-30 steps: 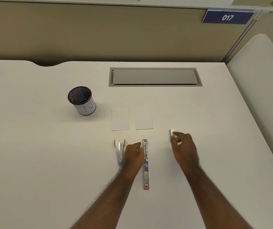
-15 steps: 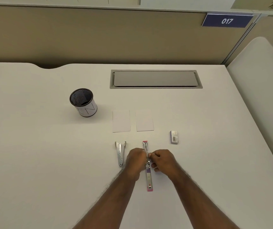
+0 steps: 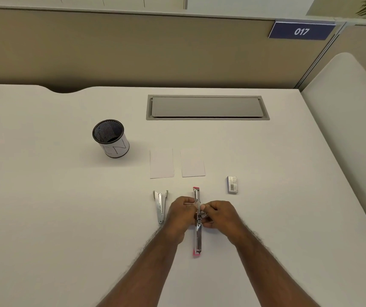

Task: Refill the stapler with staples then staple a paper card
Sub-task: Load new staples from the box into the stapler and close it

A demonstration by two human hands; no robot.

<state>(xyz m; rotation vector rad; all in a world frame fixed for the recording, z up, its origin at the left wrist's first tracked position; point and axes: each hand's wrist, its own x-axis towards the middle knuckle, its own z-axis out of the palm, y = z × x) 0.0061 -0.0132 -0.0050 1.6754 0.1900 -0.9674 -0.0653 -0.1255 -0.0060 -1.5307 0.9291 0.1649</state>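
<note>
Your left hand (image 3: 181, 214) and right hand (image 3: 218, 214) stay pinched on the opened stapler (image 3: 197, 220) at its hinge, same as half a second back. Staple box (image 3: 232, 184) sits up-right of the grip, untouched.

- def an office cubicle: beige partition wall (image 3: 133, 47) w/ blue "017" number plate (image 3: 301, 31)
- white desk (image 3: 44, 196) w/ built-in cable flap (image 3: 207, 107)
- mesh pen cup (image 3: 111, 138), stapler (image 3: 197, 220), staple box (image 3: 232, 184)
</note>
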